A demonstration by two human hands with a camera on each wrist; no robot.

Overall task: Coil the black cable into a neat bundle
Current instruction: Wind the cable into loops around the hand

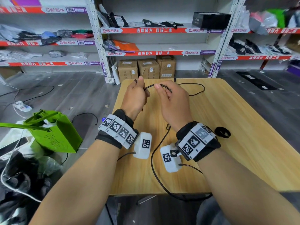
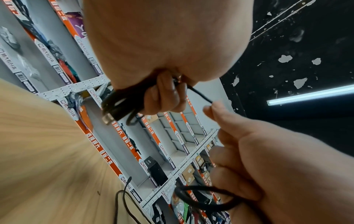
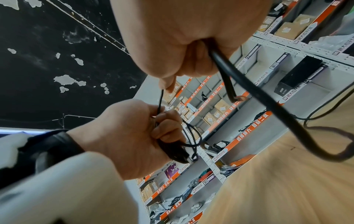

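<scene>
The black cable (image 1: 158, 86) arcs between your hands above the wooden table (image 1: 227, 127): your left hand (image 1: 134, 98) curls round several gathered loops, your right hand (image 1: 174, 101) pinches the strand, its slack trailing over the table. Red shelf strips (image 1: 154, 30) carry Chinese writing, too blurred for me to read.

black cable (image 1: 165, 184) drops past table (image 1: 243, 151) edge; coil hidden in left hand (image 1: 134, 96)

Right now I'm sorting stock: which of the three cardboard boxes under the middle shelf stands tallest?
The rightmost cardboard box: its top rises above the left box and the middle box.
</scene>
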